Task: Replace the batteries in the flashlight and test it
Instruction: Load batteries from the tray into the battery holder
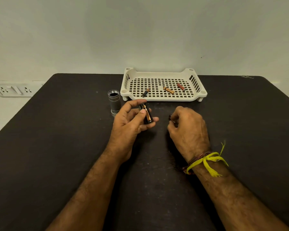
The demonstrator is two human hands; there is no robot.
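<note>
right hand (pixel 187 125) curled, perhaps holding something, left hand (pixel 132 120) pinching battery holder (pixel 146 115)

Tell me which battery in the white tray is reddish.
The rightmost battery, near the tray's right wall. The middle battery is gold, and the left battery is mostly dark.

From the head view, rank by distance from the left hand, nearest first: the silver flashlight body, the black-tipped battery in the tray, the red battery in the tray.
Measured from the left hand:
1. Silver flashlight body, upright on the table just beyond it, to its left.
2. Black-tipped battery, at the tray's near left.
3. Red battery, far right in the white tray.
</note>
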